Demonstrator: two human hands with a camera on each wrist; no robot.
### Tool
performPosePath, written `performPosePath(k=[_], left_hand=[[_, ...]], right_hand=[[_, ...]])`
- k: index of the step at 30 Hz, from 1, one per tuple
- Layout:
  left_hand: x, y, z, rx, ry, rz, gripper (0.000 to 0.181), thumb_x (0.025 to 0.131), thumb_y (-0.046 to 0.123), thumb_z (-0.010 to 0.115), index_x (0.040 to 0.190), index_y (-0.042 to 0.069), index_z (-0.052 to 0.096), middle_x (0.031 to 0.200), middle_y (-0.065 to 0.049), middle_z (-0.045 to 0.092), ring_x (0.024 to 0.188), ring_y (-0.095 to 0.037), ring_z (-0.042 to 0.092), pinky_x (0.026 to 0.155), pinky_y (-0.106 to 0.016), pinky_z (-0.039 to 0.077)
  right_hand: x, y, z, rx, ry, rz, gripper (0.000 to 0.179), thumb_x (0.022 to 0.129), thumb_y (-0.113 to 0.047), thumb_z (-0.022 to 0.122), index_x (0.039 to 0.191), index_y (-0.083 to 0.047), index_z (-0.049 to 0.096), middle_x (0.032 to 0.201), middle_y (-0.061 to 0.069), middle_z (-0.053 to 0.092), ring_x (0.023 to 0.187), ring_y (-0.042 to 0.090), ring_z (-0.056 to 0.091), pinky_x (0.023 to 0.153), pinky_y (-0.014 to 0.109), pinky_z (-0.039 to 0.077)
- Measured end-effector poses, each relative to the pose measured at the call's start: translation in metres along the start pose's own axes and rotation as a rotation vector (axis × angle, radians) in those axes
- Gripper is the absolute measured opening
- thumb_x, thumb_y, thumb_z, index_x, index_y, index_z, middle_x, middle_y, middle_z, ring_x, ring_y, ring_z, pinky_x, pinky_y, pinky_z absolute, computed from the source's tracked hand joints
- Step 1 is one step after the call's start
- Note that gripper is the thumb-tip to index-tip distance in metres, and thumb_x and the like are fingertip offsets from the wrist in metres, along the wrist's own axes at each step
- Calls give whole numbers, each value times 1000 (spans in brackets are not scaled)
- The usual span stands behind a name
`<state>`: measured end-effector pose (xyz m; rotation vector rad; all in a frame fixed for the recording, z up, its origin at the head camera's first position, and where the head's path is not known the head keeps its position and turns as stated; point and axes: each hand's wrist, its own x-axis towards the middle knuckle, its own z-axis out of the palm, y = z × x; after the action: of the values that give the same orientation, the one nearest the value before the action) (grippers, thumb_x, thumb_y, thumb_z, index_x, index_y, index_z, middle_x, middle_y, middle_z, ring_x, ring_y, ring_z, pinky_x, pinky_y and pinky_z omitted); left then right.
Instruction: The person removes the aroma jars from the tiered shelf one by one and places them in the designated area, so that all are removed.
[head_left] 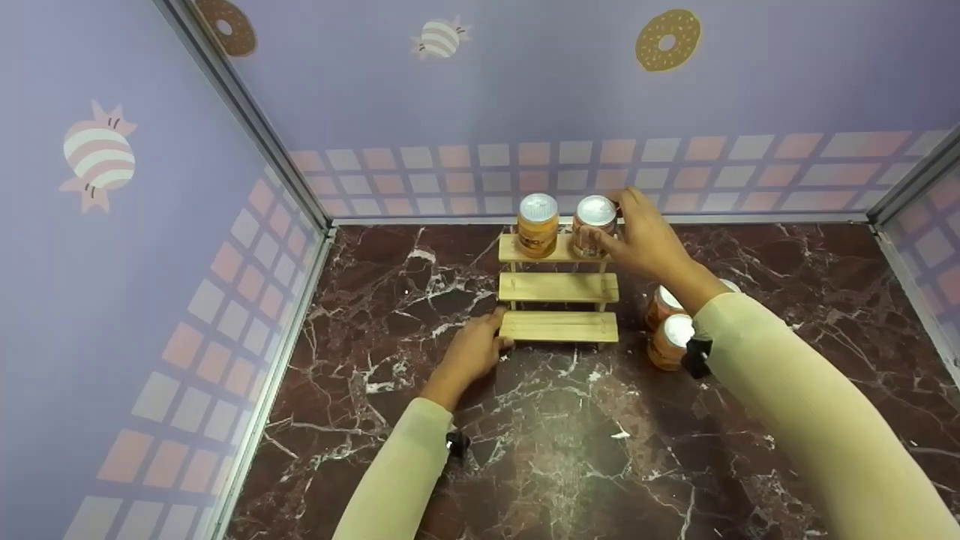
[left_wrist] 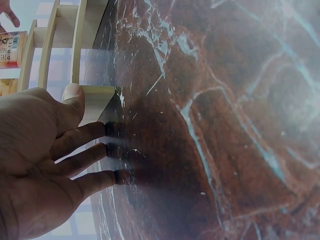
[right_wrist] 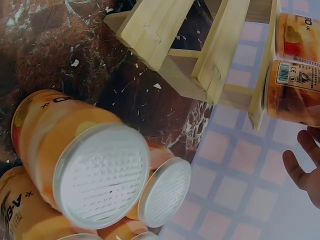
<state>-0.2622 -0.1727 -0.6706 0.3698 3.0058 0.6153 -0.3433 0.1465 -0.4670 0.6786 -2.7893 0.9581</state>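
A small three-tier wooden display rack (head_left: 559, 287) stands on the marble-patterned surface. On its top tier, an orange-labelled can (head_left: 537, 229) with a silvery lid sits upright at the left. My right hand (head_left: 645, 232) holds a second such can (head_left: 595, 214) at the right end of that tier, thumb in front and fingers behind; its lower fingers (right_wrist: 302, 162) stick out past the can in the right wrist view. Down at the rack's lower left end, my left hand (head_left: 471, 349) grips the bottom step, thumb at the front edge. Its other fingers (left_wrist: 85, 155) reach the dark surface.
Several more orange cans (head_left: 667, 345) stand together right of the rack, partly hidden by my right forearm; their ridged lids (right_wrist: 102, 175) show large in the right wrist view. Purple walls (head_left: 480, 97) with tile and sweets patterns enclose the surface at the back and sides.
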Motion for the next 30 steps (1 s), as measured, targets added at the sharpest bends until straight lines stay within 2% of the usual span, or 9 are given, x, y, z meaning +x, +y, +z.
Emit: performPosePath(k=[4,8,11,17,22,29,30], left_hand=[[1,0,0,1,11,5,69,106,38,74,166,14,51,144,-11,73,134,-38,69,116,-55,56],[1,2,-1,-11,4,-6,69,105,37,76,165,13,51,149,-13,71,138,-39,67,119,-55,54],[2,3,-2,-10,-9,-15,70,105,37,75,166,13,50,151,-14,70,141,-39,66,121,-55,52],[3,2,-1,-2,-22,-23,70,107,38,73,167,14,48,152,-14,69,141,-39,65,122,-54,52],[3,1,0,1,-18,-10,69,107,38,72,167,13,48,148,-14,71,139,-38,67,120,-53,53],[4,0,2,0,3,6,65,108,36,72,165,15,51,142,-14,74,132,-40,70,115,-56,57],[4,-1,2,1,7,10,64,108,36,73,165,16,51,141,-14,74,131,-41,71,115,-56,57]], right_hand=[[-3,1,-3,8,15,-13,57,102,-24,79,144,7,55,132,26,61,122,43,61,111,61,52],[-7,4,-5,-19,28,-26,59,98,-22,83,143,5,58,136,25,64,130,45,58,119,63,47],[-11,5,-8,-52,45,-49,61,95,-24,86,143,4,61,139,25,66,135,46,55,122,64,44],[-23,6,-14,-102,53,-65,66,94,-31,89,145,2,63,143,23,67,136,44,56,122,64,45],[-34,8,-16,-118,61,-89,68,92,-34,90,143,1,63,141,22,67,136,45,56,121,65,46],[-50,7,-22,-96,68,-118,68,91,-36,92,140,2,64,137,22,69,135,47,58,130,67,37],[-53,7,-23,-94,68,-118,68,91,-36,92,140,2,64,138,22,69,135,47,58,128,67,39]])
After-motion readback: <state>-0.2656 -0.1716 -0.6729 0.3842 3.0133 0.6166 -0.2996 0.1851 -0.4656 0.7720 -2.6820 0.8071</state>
